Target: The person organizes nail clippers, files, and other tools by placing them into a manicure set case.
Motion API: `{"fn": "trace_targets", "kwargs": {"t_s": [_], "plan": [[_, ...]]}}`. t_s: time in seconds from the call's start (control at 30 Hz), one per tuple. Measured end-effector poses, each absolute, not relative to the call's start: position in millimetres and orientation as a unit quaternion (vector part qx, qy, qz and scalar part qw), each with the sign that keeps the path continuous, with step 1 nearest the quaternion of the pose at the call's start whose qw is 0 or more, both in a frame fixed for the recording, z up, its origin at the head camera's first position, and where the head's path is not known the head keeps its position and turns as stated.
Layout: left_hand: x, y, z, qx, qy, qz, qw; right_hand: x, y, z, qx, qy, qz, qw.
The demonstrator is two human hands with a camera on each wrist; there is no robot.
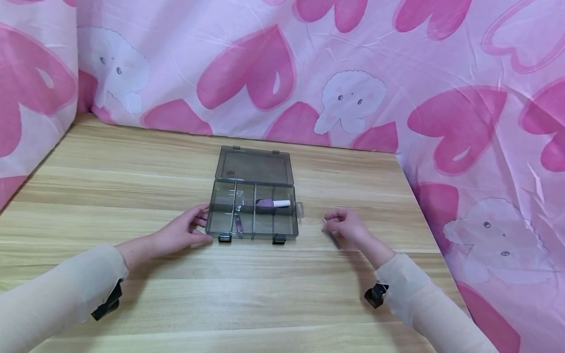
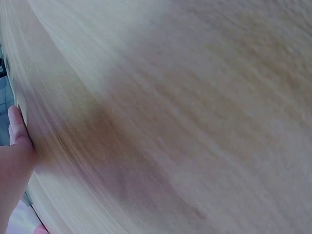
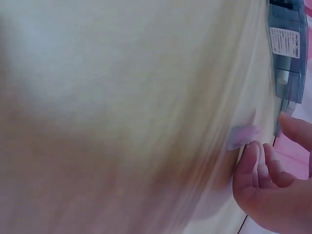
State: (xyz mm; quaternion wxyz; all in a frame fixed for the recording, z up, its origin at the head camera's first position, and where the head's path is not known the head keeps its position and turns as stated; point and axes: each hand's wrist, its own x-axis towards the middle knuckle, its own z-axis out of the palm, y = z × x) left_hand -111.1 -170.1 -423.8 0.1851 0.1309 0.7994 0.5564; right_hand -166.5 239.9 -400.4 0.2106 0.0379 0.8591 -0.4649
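A smoky-grey clear plastic compartment box (image 1: 287, 225) lies on the table with its lid (image 1: 260, 167) folded back. My left hand (image 1: 183, 231) rests at the box's left side, thumb by the near corner and fingers along the wall. In the box lie a purple nail polish bottle (image 1: 266, 203) with a white cap and a small nail clipper (image 1: 239, 223). To the right of the box, my right hand (image 1: 347, 228) pinches a thin, slim strip (image 1: 334, 239). In the right wrist view, one pinkish, translucent end of the strip (image 3: 243, 136) shows by the curled fingers; its kind is unclear.
Two black latches, one a left latch (image 1: 224, 238), stick out from the box's near edge. A clear hang tab (image 1: 300, 210) juts from its right side. Pink heart-patterned cloth (image 1: 247, 73) stands behind and beside the wooden table (image 1: 247, 304).
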Motion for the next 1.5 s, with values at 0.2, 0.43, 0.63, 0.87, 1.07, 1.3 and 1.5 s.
{"fn": "trace_targets", "kwargs": {"t_s": [0.2, 0.43, 0.63, 0.87, 1.07, 1.3, 1.5], "plan": [[-110, -172, -422, 0.127, 0.807, 0.546, 0.183, -158, 236, -403, 0.001, 0.903, -0.394, 0.172], [-109, -171, -424, 0.131, 0.804, 0.550, 0.187, -157, 233, -409, -0.008, 0.927, -0.340, 0.157], [-109, -171, -426, 0.131, 0.804, 0.550, 0.185, -157, 233, -408, -0.022, 0.930, -0.330, 0.158], [-109, -171, -424, 0.128, 0.801, 0.554, 0.190, -161, 237, -406, 0.003, 0.921, -0.352, 0.170], [-110, -170, -422, 0.132, 0.801, 0.552, 0.188, -165, 242, -403, 0.014, 0.914, -0.361, 0.185], [-111, -169, -421, 0.134, 0.801, 0.553, 0.186, -169, 250, -402, 0.006, 0.904, -0.383, 0.190], [-111, -169, -420, 0.127, 0.805, 0.548, 0.189, -171, 255, -400, -0.046, 0.889, -0.420, 0.176]]}}
